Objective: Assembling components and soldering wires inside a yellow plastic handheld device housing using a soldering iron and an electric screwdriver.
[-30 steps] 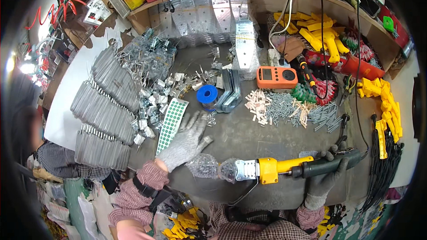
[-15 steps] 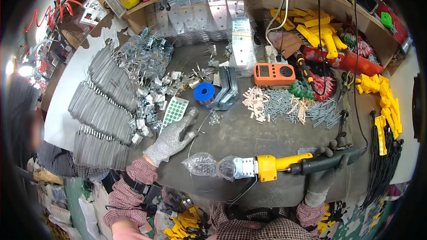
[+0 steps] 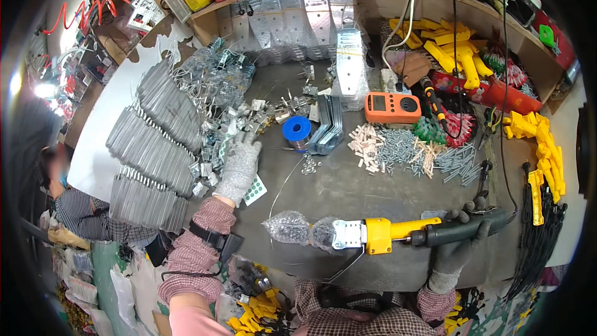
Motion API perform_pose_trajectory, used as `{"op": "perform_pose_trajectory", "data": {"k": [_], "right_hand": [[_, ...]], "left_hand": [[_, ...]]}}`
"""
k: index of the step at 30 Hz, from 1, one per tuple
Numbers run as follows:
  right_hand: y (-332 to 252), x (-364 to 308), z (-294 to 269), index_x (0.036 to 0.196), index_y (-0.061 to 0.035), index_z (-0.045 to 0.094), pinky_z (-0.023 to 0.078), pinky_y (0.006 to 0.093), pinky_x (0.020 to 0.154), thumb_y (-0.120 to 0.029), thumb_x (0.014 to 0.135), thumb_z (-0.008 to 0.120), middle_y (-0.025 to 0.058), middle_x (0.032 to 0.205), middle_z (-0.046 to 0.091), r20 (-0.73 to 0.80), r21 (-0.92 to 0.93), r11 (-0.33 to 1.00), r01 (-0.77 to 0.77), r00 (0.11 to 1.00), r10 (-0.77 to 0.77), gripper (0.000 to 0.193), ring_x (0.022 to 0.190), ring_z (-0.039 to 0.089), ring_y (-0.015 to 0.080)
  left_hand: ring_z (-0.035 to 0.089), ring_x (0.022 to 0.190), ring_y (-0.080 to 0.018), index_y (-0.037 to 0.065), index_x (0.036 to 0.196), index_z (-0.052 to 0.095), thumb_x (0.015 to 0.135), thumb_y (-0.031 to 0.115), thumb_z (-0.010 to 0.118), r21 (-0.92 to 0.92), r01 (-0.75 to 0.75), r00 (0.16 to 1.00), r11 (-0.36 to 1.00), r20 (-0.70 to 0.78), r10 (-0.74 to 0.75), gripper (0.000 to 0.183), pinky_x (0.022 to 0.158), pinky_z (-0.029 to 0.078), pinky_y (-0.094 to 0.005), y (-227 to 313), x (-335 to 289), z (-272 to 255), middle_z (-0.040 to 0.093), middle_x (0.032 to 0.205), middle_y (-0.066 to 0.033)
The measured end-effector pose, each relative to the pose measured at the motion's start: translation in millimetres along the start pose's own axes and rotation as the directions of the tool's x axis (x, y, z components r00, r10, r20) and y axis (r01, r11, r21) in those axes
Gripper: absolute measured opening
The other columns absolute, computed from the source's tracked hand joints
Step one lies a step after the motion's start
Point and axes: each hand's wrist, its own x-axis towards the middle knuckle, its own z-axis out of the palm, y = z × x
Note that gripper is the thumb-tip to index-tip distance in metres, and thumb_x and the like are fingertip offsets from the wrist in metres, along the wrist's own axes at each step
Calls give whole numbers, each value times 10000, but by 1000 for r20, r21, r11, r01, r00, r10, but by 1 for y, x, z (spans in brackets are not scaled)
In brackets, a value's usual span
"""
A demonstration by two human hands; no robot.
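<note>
My left hand (image 3: pixel 239 165), in a grey knit glove, reaches to a heap of small metal and white parts (image 3: pixel 208 165). Its fingers are stretched out and seem to hold nothing. Under it lies a white sheet of green round stickers (image 3: pixel 255 191), partly covered. My right hand (image 3: pixel 463 236), also gloved, is wrapped round a black corded electric screwdriver (image 3: pixel 435 231). The screwdriver's tip meets a yellow plastic handle (image 3: pixel 378 235) lying on the bench. That handle joins a metal bracket (image 3: pixel 350 234) and a bubble-wrapped end (image 3: pixel 289 228).
A blue solder spool (image 3: pixel 297 129) stands mid-bench beside bent metal plates (image 3: pixel 326 127). Bundled clear-wrapped strips (image 3: pixel 152 140) lie left. An orange multimeter (image 3: pixel 392 107), loose screws (image 3: pixel 404 146) and yellow handles (image 3: pixel 541 137) lie right. Black cables (image 3: pixel 538 236) hang over the right edge.
My left hand has moved up and forward from beside the sticker sheet onto it and the parts heap. My right hand keeps its hold on the screwdriver. The whole view has shifted slightly.
</note>
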Motion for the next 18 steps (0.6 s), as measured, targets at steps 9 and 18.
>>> {"op": "perform_pose_trajectory", "data": {"k": [9,18], "right_hand": [[-4,-1,2,1441,-75,473,521,398,998,-316,1035,605,108,1191,608,-27,39,999,0,1000,1,490,966,611,197],[-6,-3,-1,1431,-77,449,508,402,996,-299,1017,623,78,1185,588,-49,-7,1000,23,999,-24,501,950,628,170]], "left_hand": [[590,1073,-314,113,1141,678,886,124,655,-444,-100,985,890,83,152,257,956,473,-470,77,1,-44,628,1068,-95],[624,994,-333,78,968,662,860,176,687,-314,-93,977,945,153,147,148,883,494,-474,102,12,-44,631,970,-116]]}}
